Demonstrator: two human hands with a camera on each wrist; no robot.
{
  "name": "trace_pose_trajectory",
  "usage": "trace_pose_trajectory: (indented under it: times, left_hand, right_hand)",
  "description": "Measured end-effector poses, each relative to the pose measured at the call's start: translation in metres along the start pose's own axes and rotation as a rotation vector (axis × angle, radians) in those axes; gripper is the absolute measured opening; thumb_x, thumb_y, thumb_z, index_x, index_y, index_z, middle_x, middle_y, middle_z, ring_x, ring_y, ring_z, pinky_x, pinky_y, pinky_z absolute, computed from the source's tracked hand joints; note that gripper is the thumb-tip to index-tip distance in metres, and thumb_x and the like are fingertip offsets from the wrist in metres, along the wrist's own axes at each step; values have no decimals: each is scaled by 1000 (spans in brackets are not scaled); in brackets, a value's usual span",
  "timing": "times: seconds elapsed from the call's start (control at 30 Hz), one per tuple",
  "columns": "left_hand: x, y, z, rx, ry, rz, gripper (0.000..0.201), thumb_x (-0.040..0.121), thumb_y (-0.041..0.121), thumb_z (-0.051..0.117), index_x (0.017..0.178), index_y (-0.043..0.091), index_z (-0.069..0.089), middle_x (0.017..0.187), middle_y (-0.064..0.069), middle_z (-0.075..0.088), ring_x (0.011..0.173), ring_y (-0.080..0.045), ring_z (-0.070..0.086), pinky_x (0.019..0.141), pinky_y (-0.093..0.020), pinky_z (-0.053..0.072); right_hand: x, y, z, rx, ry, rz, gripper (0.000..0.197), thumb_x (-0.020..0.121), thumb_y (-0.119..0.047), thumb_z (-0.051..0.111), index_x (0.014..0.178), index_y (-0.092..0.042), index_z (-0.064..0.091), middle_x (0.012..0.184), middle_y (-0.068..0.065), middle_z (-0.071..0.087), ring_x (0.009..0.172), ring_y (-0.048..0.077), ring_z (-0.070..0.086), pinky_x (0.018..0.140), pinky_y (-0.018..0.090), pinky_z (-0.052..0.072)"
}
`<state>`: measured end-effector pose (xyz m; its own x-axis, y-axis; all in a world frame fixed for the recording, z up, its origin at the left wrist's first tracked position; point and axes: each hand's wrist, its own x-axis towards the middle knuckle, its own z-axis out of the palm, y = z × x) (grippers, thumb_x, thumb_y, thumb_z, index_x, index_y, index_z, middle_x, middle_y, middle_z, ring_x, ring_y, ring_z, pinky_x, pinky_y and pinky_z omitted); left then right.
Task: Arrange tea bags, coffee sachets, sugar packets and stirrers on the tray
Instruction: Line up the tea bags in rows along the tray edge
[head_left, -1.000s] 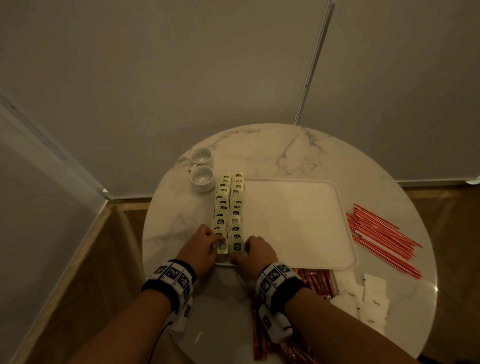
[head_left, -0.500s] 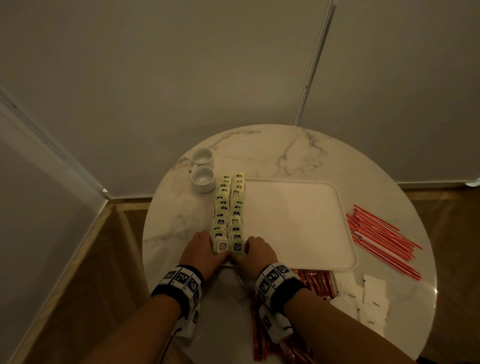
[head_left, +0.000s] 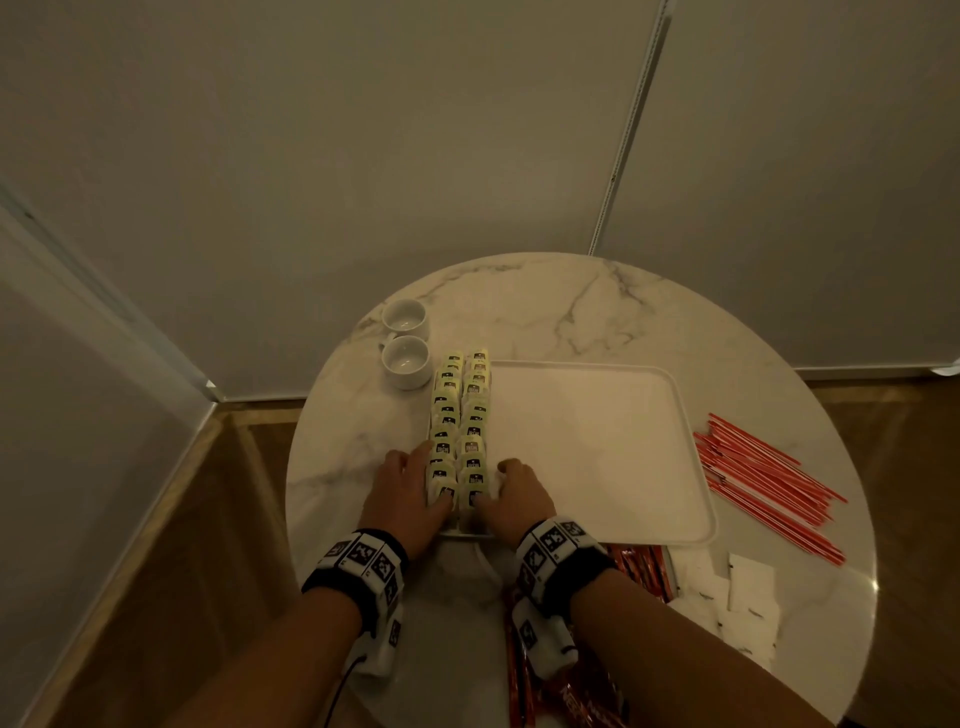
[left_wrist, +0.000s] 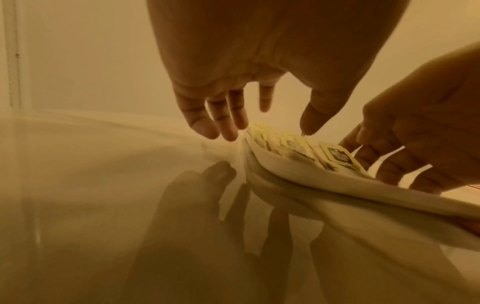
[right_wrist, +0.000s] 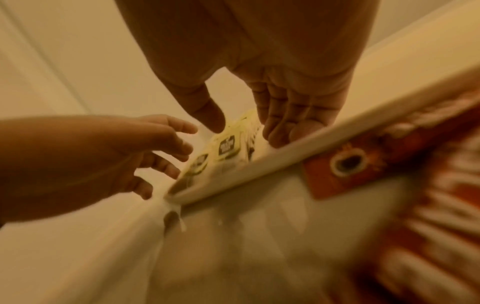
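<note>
The left hand (head_left: 410, 488) and right hand (head_left: 514, 491) flank the near end of two rows of tea bags (head_left: 461, 421) on the tray's (head_left: 597, 457) left edge. Both have relaxed, spread fingers gripping nothing, thumbs over the nearest bags. Beyond the left hand stand two cups (head_left: 406, 345). Under the right wrist lie coffee sachets (head_left: 641, 569); further right, sugar packets (head_left: 737, 597) and stirrers (head_left: 763, 478) on the table (head_left: 545, 306).
</note>
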<state>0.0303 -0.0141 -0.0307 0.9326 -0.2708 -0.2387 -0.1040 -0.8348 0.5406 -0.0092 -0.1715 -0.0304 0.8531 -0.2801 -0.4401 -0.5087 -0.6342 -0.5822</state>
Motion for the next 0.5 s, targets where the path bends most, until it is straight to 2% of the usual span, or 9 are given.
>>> trace_pose_trajectory:
  times: [0.07,0.17,0.33,0.5]
  left_hand:
    - [7,1,-2,74,-43,40,71,85,43,56,147,30,24,139,-5,32,123,-25,38,101,-39,40]
    - [18,4,-3,68,-125,34,72,88,40,52,150,29,17,152,-5,25,133,-28,31,110,-44,31]
    - [33,0,-1,-174,-169,-27,81,73,49,44,148,36,16,150,3,36,134,-23,39,110,-47,34]
    - [37,5,-2,-216,-201,-52,77,77,37,47,148,31,17,151,0,34,134,-23,37,111,-46,34]
  right_hand:
    - [6,-7,-4,20,-19,-22,54,87,-30,57,136,-14,39,132,9,42,117,28,51,97,37,45]
    - [16,-16,-8,7,-80,-43,42,89,-25,52,129,-13,43,127,12,41,112,32,52,96,38,46]
    - [28,-19,-9,-10,-135,-12,39,88,-25,53,123,-13,43,123,11,39,108,33,53,96,40,47]
    - [34,-17,-10,-39,-182,-9,44,89,-27,52,130,-13,43,125,11,37,110,32,52,98,38,46]
